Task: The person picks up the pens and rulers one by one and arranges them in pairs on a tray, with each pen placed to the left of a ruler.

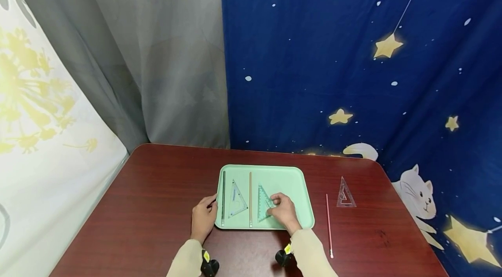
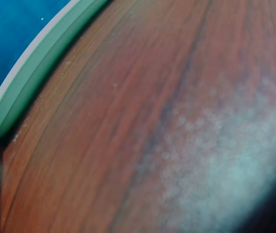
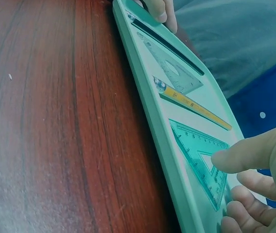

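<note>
A light green tray (image 1: 290, 174) lies on the table, its left rim gripped by my left hand (image 1: 203, 218). Over the tray's right half, my right hand (image 1: 285, 213) has its thumb touching a green set square (image 3: 191, 153), with the other fingers spaced apart from the thumb. To the left of that set square lie a yellow pencil (image 1: 250, 194), a clear set square (image 1: 237, 200) and a dark pencil (image 1: 223, 196), in that order. In the left wrist view the left hand is almost wholly out of frame.
Right of the tray, a red pencil (image 1: 328, 224) and another clear set square (image 1: 346, 196) lie on the dark red table (image 1: 164, 181). A grey curtain (image 1: 180, 59) and a blue starry curtain (image 1: 306, 59) hang behind it; white cloth (image 1: 47, 181) hangs at left.
</note>
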{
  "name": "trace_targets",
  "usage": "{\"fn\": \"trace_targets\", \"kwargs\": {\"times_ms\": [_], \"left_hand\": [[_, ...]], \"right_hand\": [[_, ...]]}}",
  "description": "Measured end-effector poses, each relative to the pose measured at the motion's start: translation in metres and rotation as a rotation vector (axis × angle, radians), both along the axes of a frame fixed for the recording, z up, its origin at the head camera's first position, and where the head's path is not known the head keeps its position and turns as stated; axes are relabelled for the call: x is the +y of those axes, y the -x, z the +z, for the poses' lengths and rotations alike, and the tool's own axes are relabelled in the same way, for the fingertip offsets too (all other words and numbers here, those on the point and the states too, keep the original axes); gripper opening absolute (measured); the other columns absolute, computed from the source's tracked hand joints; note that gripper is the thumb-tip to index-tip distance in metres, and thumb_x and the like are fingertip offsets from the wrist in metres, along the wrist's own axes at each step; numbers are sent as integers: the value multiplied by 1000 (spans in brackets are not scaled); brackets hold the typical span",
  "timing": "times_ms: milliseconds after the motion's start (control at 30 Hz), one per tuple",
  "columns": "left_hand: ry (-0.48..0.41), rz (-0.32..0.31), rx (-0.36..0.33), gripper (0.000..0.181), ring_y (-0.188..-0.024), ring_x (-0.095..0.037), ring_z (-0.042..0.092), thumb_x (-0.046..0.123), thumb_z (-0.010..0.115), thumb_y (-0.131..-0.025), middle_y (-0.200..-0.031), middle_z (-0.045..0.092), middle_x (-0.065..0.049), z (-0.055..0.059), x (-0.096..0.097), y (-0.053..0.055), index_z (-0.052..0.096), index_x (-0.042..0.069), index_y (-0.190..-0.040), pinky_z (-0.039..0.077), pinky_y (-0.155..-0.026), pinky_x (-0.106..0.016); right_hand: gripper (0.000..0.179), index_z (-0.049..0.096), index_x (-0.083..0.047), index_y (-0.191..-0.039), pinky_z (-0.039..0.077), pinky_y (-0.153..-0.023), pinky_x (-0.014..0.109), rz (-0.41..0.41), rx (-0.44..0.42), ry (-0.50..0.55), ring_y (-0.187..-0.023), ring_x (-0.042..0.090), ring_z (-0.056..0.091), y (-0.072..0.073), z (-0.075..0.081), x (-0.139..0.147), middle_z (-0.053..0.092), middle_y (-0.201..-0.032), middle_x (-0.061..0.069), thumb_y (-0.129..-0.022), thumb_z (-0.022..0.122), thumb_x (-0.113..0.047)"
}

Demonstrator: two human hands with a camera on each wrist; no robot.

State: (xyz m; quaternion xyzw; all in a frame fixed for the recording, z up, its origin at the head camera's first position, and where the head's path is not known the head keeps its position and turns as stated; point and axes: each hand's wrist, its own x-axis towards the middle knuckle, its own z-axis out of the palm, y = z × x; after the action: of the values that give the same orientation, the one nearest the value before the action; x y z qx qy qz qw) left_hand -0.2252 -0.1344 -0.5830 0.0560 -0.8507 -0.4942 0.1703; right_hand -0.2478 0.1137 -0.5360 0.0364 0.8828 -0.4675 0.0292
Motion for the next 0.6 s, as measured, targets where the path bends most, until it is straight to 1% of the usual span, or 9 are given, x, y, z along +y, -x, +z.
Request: {"fn": "trace_targets", "kwargs": {"times_ms": [267, 467, 600], "left_hand": [[-4, -6, -3, 29, -94, -26, 69, 8, 59, -92, -113, 67, -14, 0, 0, 0, 67, 5, -120, 56, -75, -34], [-1, -1, 15, 28, -93, -26, 69, 9, 60, -92, -112, 68, -13, 0, 0, 1, 68, 6, -119, 56, -74, -35], [-1, -2, 12, 28, -93, -26, 69, 8, 60, -92, -112, 68, -13, -1, -1, 1, 68, 6, -119, 56, -74, -34]], "right_hand": [[38, 66, -1, -99, 40, -64, 29, -12, 2, -8, -73, 17, 47, 0, 3, 5, 59, -86, 8, -63, 76, 4], [36, 65, -1, -101, 40, -65, 29, -27, -1, -16, -74, 17, 47, 1, 6, 11, 59, -86, 8, -66, 72, 4], [36, 66, -1, -102, 41, -65, 29, -37, -12, -13, -74, 17, 47, 1, 8, 14, 58, -86, 8, -67, 72, 3]]}}
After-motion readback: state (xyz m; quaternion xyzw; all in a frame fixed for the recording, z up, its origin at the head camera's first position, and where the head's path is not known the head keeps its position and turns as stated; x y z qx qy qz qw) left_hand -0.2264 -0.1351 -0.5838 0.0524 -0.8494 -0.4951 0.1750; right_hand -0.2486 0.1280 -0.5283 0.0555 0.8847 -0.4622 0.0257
